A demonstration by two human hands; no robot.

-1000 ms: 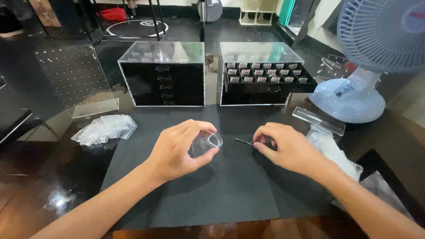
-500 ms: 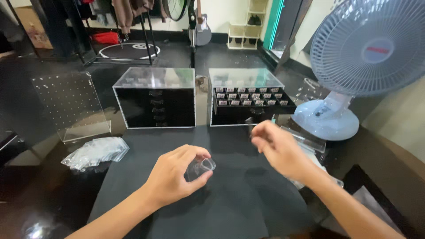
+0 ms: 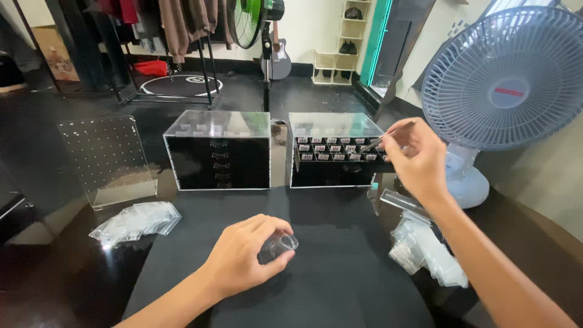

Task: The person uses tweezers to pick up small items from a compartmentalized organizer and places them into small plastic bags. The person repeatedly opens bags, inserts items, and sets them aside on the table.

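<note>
Black mat (image 3: 340, 291), two clear-lidded black cases behind: left case (image 3: 218, 152), right case (image 3: 334, 155) of small labelled cells. Plastic bags (image 3: 136, 222) left, fan (image 3: 507, 79) right. Left hand (image 3: 243, 258) clamped on clear vial (image 3: 280, 246) over mat. Right hand (image 3: 416, 161) pinching tweezers (image 3: 385, 136), tips at cells.

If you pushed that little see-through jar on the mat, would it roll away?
Probably, if it lay on its side: the small clear jar looks round. It seems light, since the left hand holds it with just its fingers. Its smooth, shiny surface may be slippery.
</note>
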